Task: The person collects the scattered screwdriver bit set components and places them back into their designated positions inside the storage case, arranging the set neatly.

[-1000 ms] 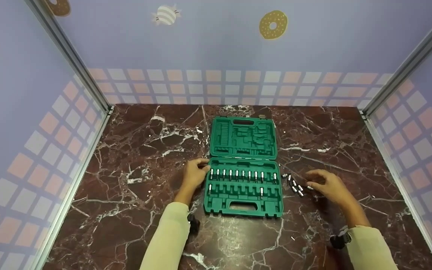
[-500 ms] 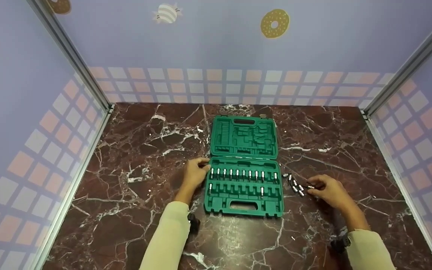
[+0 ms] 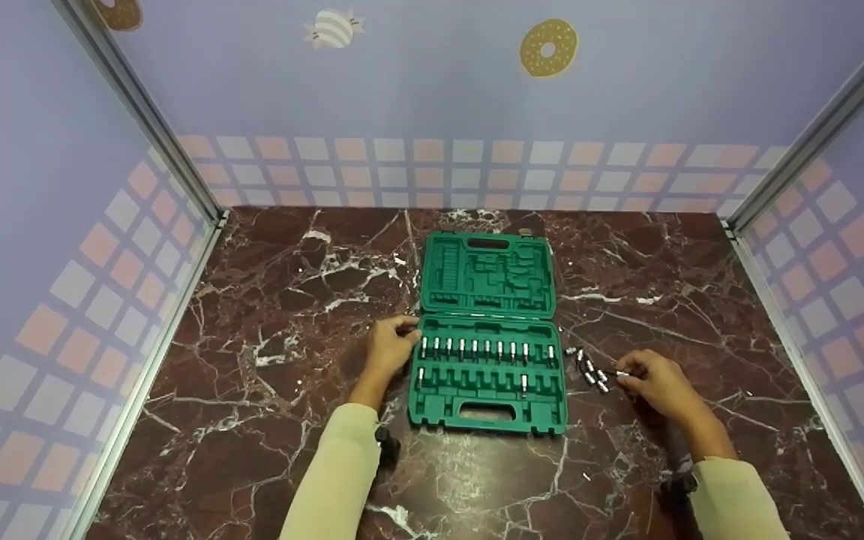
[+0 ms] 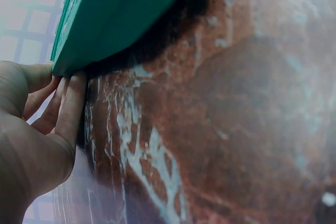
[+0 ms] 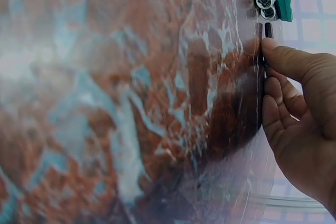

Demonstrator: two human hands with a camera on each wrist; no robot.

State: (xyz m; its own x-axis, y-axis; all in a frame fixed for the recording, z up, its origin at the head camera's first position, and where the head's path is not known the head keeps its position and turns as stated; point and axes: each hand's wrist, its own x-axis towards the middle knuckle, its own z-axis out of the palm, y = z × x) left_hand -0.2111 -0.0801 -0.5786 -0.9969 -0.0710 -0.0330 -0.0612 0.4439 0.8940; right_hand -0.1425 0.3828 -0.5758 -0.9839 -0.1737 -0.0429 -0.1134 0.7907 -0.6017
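A green socket case (image 3: 432,412) lies unfolded, with several silver bit sockets (image 3: 475,350) upright in its slots. My left hand (image 3: 389,346) holds the case's left edge, thumb at the upper rim and fingers against the side, as the left wrist view shows (image 4: 39,124). To the right of the case my right hand (image 3: 658,384) pinches a bit socket (image 3: 622,373) by its silver end, close over the table. Its dark bit (image 5: 269,29) points away past the thumb, toward the case. Several loose bit sockets (image 3: 590,372) lie between the case and my right hand.
The lid (image 3: 486,300) lies flat behind the slotted half, with moulded recesses. A dark red marbled tabletop (image 3: 289,435) bears everything. Lilac patterned panels (image 3: 439,90) enclose the table at the back and both sides.
My right hand has come down and its thumb and fingers have closed on a bit socket to the right of the loose pile. The left hand and the case stay as they were.
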